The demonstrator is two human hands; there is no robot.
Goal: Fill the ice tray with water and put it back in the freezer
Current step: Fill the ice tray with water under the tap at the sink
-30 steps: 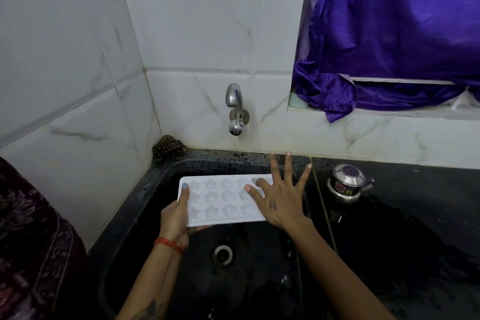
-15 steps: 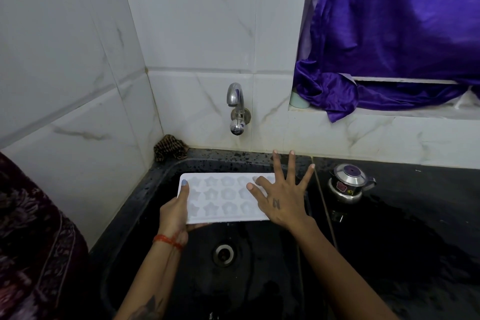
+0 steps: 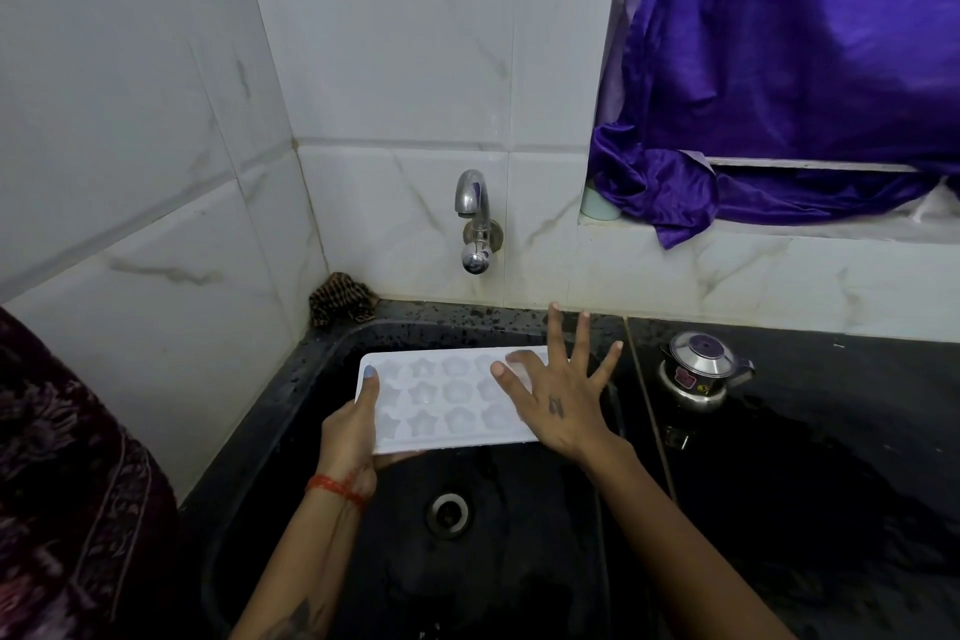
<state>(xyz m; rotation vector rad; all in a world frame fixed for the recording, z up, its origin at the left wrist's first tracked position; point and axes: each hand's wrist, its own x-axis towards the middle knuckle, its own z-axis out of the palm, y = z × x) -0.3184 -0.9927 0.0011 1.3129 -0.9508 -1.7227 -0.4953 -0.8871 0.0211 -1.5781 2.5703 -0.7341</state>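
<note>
Water is not running from the chrome wall tap (image 3: 475, 224). White plastic ice tray with star-shaped moulds (image 3: 447, 398) sits level over the black sink (image 3: 322, 379); left hand (image 3: 350, 431) grips its left end, right hand (image 3: 558, 398) lies flat, fingers spread, on its right end.

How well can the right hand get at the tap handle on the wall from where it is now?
Probably yes. The right hand is open, fingers spread over the ice tray's right end, holding nothing. The tap stands above and behind it with nothing between. The left hand grips the tray alone.
</note>
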